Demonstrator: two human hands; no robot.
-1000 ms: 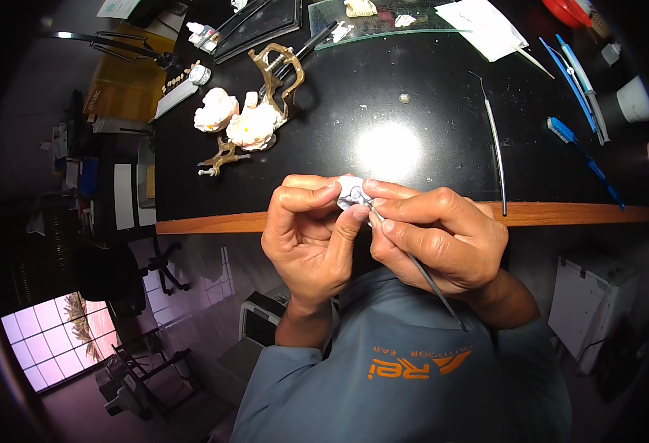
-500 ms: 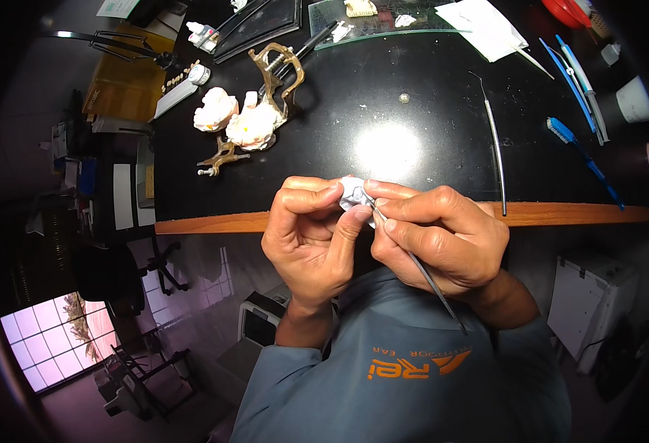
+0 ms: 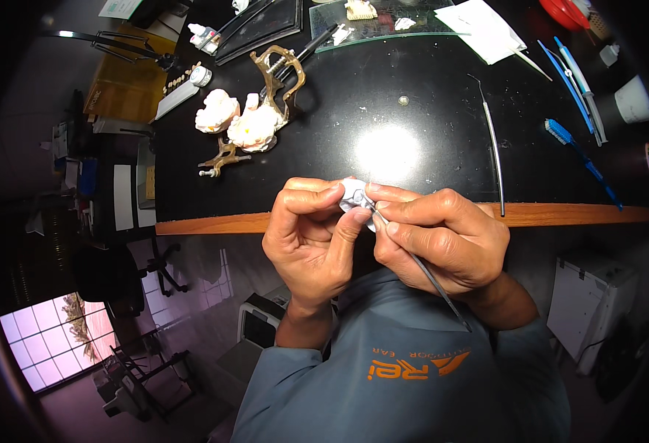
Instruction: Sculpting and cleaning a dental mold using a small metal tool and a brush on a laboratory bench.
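Note:
In front of the table edge my left hand (image 3: 306,240) pinches a small whitish moulded piece (image 3: 354,193) between thumb and fingers; it looks like a bit of dental plaster, though its kind is not certain. My right hand (image 3: 450,240) grips a thin dark metal dental carver (image 3: 437,284) like a pen, its tip against the piece and its other end slanting down toward my shirt. A fingertip of the right hand also steadies the piece. Beyond my left hand, plaster teeth models (image 3: 253,129) sit on a brass-coloured articulator (image 3: 286,88).
A metal probe (image 3: 493,144) lies right of my hands, with a blue brush (image 3: 586,162) and blue-handled tools (image 3: 579,88) farther right. At the back are a glass slab (image 3: 383,29), white paper (image 3: 483,29) and a black tray (image 3: 258,33). A white cup (image 3: 634,100) stands far right.
The carver's rear end has shifted slightly right and my right hand has moved a touch with it. Both grips are otherwise unchanged.

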